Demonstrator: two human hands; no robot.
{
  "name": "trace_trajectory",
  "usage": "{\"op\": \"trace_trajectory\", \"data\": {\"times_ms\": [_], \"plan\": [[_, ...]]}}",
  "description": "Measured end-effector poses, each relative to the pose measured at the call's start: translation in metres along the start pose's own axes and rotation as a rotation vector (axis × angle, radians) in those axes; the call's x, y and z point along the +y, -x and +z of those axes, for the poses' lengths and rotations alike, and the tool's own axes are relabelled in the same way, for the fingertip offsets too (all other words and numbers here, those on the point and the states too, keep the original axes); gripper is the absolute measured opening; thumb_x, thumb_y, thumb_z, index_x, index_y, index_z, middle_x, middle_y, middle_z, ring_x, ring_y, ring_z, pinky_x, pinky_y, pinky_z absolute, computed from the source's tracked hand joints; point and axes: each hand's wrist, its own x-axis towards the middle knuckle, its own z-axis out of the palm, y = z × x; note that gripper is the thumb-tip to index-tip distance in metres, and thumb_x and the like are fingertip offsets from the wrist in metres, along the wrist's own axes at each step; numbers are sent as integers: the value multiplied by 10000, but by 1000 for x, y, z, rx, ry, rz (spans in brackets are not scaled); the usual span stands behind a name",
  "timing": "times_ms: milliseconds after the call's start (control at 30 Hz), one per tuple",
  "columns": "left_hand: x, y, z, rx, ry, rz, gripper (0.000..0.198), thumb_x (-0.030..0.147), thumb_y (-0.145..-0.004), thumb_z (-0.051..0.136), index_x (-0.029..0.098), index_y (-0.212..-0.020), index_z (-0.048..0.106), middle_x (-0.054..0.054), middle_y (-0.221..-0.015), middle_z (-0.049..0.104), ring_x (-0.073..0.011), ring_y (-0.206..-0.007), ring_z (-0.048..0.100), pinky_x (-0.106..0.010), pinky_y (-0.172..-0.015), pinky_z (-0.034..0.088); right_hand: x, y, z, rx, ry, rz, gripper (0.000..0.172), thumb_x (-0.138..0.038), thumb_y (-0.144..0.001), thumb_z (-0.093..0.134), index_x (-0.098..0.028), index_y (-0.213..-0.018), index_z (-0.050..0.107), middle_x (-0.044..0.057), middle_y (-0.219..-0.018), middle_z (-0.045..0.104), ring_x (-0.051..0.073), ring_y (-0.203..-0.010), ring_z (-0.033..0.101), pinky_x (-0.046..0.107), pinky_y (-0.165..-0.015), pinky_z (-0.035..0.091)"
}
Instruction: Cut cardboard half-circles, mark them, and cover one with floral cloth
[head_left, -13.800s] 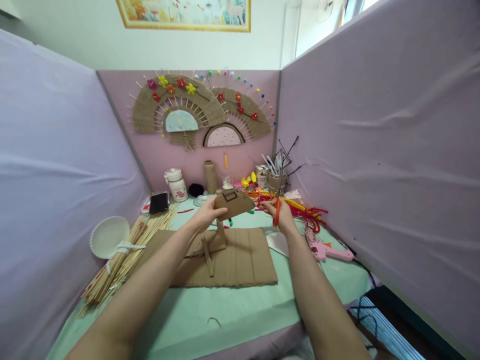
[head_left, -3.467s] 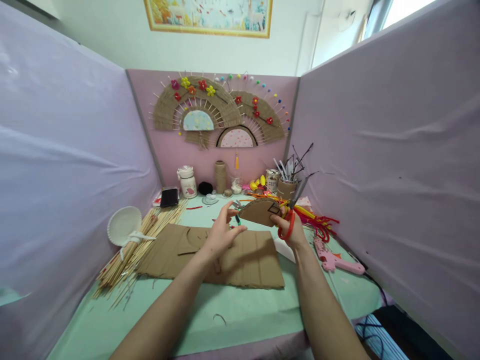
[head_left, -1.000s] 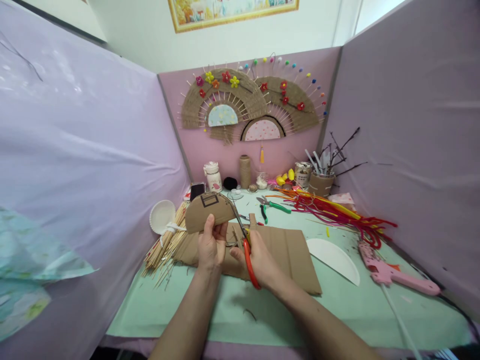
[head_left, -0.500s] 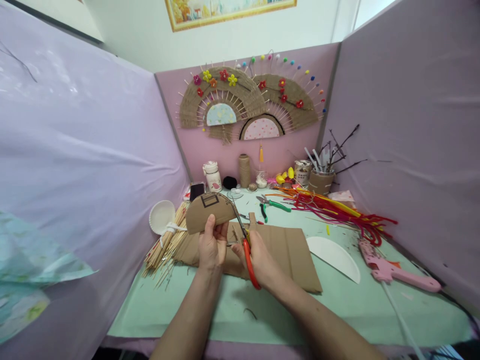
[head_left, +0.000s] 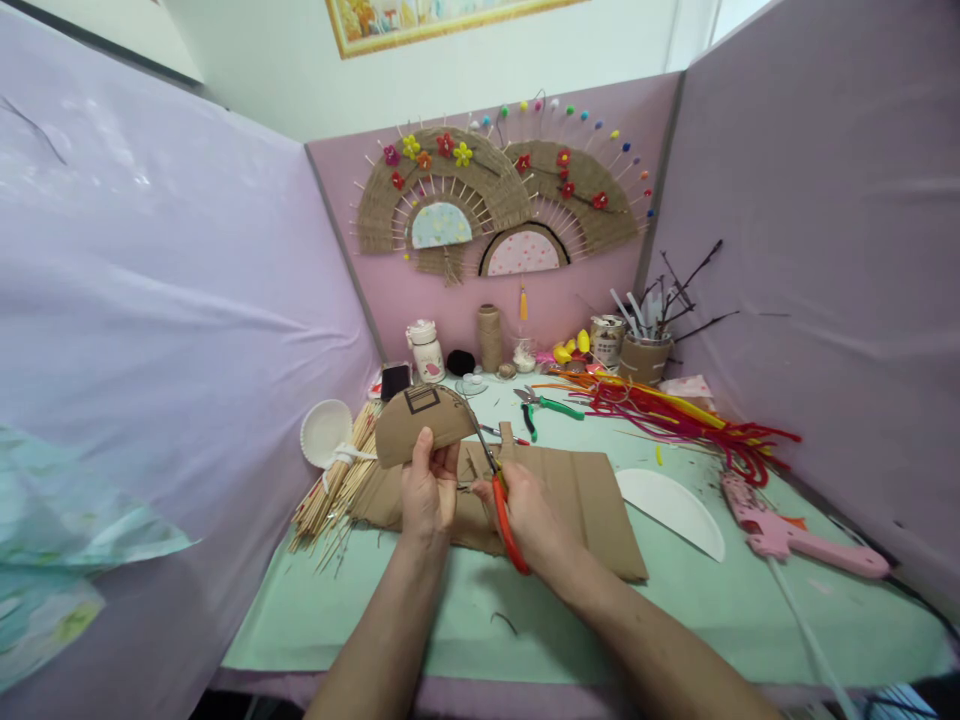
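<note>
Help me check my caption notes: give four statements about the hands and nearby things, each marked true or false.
1. The right hand holds the red-handled scissors. True.
2. The left hand holds the green-handled pliers. False: the left hand holds a cardboard semicircle.
3. The pink glue gun lies right of the cardboard sheet. True.
4. The thin sticks lie right of the cardboard sheet. False: the thin sticks lie at its left.
</note>
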Motion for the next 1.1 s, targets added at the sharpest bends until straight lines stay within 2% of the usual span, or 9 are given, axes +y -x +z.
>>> {"op": "trace_trajectory", "data": {"times_ms": [333,633,867,1100], "plan": [[0,0,2,39,3,-21,225,85,-892,566,188,-1065,668,-16,-895,762,-90,-787,717,-196,-829,559,2,-1,-5,-27,-95,44,354,-500,-878,546,-208,-679,544,55,-654,610,221,-668,595,291,-590,362],[-1,4,-2,-4,-67,-28,190,87,-818,652,178,-981,681,-11,-846,760,-107,-746,717,-210,-766,567,10,-2,-5,-31,-156,-24,320,-494,-873,516,-183,-828,574,59,-805,619,204,-725,569,289,-634,395],[-3,5,-1,21,-63,-55,190,74,-840,619,184,-982,679,-4,-846,759,-100,-739,715,-187,-714,563,10,-4,-15,-50,-108,12,401,-518,-896,463,-193,-706,602,58,-706,644,207,-654,573,276,-557,356],[1,4,-2,-1,-67,-54,242,71,-832,626,200,-1032,673,-2,-856,763,-99,-727,717,-184,-714,570,7,-1,-26,-47,-48,62,404,-510,-879,513,-215,-606,558,41,-615,617,205,-596,559,290,-567,358]]}}
